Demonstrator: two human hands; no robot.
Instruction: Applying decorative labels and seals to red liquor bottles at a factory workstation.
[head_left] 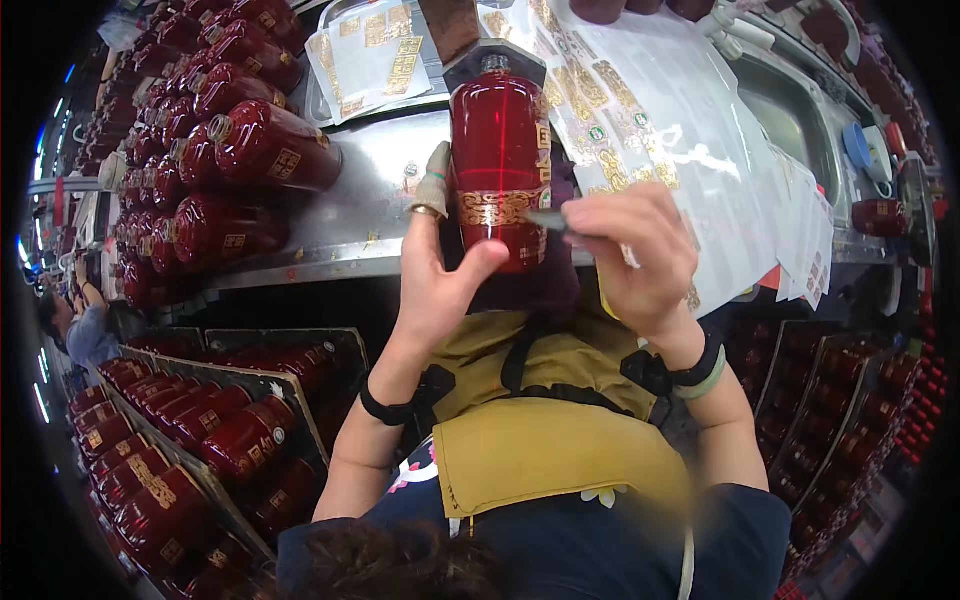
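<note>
A red glass bottle (497, 135) lies on its side on a dark cloth (560, 285) at the table's front edge, its neck pointing away from me. My left hand (437, 275) steadies it, with the thumb on the lower body and the fingers along the left side. One of those fingers wears a pale finger cover (431, 190). Around the bottle's lower part runs an ornate gold decal band (490, 208). My right hand (645, 255) pinches a small grey tool (547, 220), its tip at the band's right part. The tool's exact kind is unclear.
Many red bottles (275, 145) crowd the table's left side. Gold decal sheets (600, 100) cover the right, with more sheets on a metal tray (435, 97). Crates of bottles (325, 445) stand below on both sides. A sink (790, 110) and blue cup (856, 147) are far right.
</note>
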